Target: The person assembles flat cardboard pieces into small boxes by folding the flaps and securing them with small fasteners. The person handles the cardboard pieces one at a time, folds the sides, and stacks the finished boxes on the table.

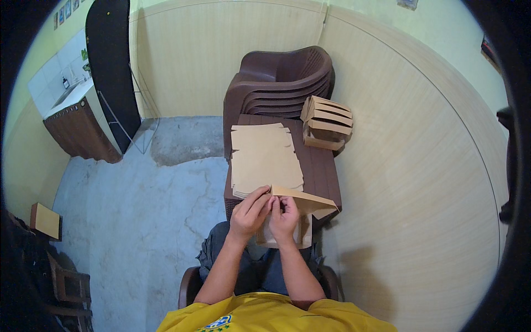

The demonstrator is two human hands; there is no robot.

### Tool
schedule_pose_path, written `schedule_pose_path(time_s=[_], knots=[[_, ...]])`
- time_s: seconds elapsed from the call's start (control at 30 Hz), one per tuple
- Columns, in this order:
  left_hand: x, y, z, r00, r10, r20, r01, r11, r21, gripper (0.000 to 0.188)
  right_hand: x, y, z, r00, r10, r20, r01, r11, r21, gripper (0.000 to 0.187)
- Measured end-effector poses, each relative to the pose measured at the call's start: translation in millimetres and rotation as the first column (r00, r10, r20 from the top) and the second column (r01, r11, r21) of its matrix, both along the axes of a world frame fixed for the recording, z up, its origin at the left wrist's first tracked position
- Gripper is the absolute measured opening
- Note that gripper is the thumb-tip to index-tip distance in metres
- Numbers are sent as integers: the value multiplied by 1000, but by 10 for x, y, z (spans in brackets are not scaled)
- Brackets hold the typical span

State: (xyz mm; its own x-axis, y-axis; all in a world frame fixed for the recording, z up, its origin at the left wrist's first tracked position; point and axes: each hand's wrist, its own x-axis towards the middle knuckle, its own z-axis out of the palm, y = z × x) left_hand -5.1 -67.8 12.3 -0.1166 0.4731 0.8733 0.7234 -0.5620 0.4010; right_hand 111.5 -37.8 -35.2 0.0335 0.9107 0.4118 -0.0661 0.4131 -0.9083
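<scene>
A partly folded brown cardboard box [313, 202] sits over my lap at the near edge of the table, its lid panel raised and slanting off to the right. At that panel's left corner, the fingers of my left hand [249, 217] are closed on the cardboard. Close beside it, my right hand [284, 219] pinches the same corner area from below. My hands and wrists cover part of the box's tray, so the exact fold between the fingertips is hidden. Just beyond my hands lies a stack of flat cardboard blanks [265, 157] with notched edges.
The blanks rest on a brown plastic table [321, 166]. Several folded cardboard boxes [327, 124] are piled at its far right, near the wood-panelled wall [409, 166]. Stacked brown plastic chairs [282, 83] stand behind the table. An ironing board [109, 72] leans at the far left beside a sink counter [74, 99].
</scene>
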Motion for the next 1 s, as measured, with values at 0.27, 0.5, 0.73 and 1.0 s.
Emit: schedule_pose_path(time_s=[0.27,0.5,0.73,1.0], knots=[[-37,24,-8,997,0,-78,0,1000,5,28,-70,-19,39,998,-50,-46,49,998,-31,17],[-65,34,77,982,-122,147,127,992,-20,22,-7,3,154,993,-58,-103,53,997,-54,12],[36,61,-16,977,-88,193,88,996,8,21,-22,-58,164,985,-25,-173,-9,980,-197,10],[134,22,74,955,-13,297,35,997,-71,17,-75,7,154,982,-81,-169,84,996,6,13]])
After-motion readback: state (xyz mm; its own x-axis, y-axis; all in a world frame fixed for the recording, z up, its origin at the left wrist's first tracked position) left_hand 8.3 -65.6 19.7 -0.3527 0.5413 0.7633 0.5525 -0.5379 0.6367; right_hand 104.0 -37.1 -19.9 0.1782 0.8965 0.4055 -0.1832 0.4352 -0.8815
